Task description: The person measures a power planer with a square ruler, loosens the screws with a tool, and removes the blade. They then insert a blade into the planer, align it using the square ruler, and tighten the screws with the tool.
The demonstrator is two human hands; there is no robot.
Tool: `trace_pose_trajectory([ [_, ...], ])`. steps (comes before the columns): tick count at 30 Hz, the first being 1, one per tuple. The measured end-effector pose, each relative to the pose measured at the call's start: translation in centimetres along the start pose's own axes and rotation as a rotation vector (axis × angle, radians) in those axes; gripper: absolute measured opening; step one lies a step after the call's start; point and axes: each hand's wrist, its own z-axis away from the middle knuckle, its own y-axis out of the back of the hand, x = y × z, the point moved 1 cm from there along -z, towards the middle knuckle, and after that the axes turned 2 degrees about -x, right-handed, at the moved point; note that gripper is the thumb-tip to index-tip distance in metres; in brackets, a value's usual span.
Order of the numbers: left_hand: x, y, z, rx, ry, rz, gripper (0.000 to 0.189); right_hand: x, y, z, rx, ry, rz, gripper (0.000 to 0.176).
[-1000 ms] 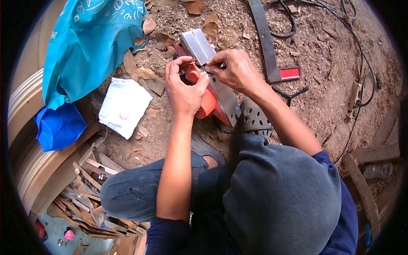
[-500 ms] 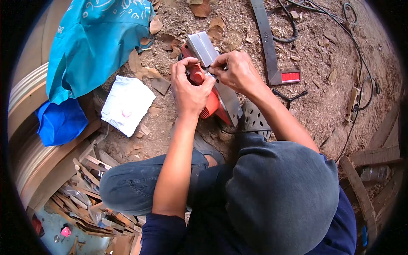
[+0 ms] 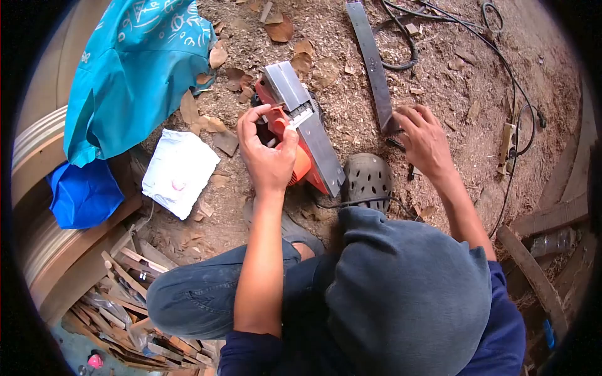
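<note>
On the sawdust-strewn ground in front of the crouching person, the left hand is closed around the orange body of an upturned planer. Its thumb and forefinger are pinched at a small part beside the grey metal sole. The right hand is well apart from the tool, open and palm down with its fingers spread. It touches the ground just beside the lower end of a long steel bar; whether anything lies under the fingers cannot be told.

The step in hand looks like fiddly work at the planer's underside, one hand steadying it while the other feels about in the sawdust. Any next move calls for the left-hand grip to keep the tool from rolling.

By count there is one planer and one steel bar. One dark perforated clog lies just beside the tool, and one white bag lies to the left. Beyond it are one teal cloth and one blue bag. Several black cables lie on the ground, and there is one heap of wood offcuts.
</note>
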Motion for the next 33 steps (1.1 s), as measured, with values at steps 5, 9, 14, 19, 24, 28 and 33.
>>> trace_pose_trajectory([
  [5,3.5,-0.4,0.6,-0.013,-0.291,-0.193,0.046,2.2,-1.1,-0.4,-0.011,0.130,0.082,0.047],
  [9,5.1,-1.8,2.1,-0.150,-0.432,-0.207,0.047,2.5,0.2,-1.2,0.039,0.366,0.217,0.036],
  [14,7.9,-3.8,4.3,-0.445,-0.450,-0.289,0.074,-2.2,7.9,-0.7,-0.115,0.414,-0.030,0.032],
  [19,8.2,-4.9,5.5,-0.521,-0.436,-0.307,0.080,-6.1,11.1,-1.5,-0.174,0.499,-0.108,0.036],
  [24,7.4,-3.2,3.9,-0.488,-0.472,-0.339,0.066,-7.4,10.5,-1.9,-0.174,0.505,-0.271,0.029],
  [28,6.8,-2.6,2.7,-0.515,-0.490,-0.364,0.050,-7.8,9.6,-2.6,-0.107,0.559,-0.318,0.033],
  [33,7.2,-1.2,2.8,-0.576,-0.488,-0.406,0.054,-5.7,8.9,-5.1,-0.122,0.345,-0.885,0.040],
])
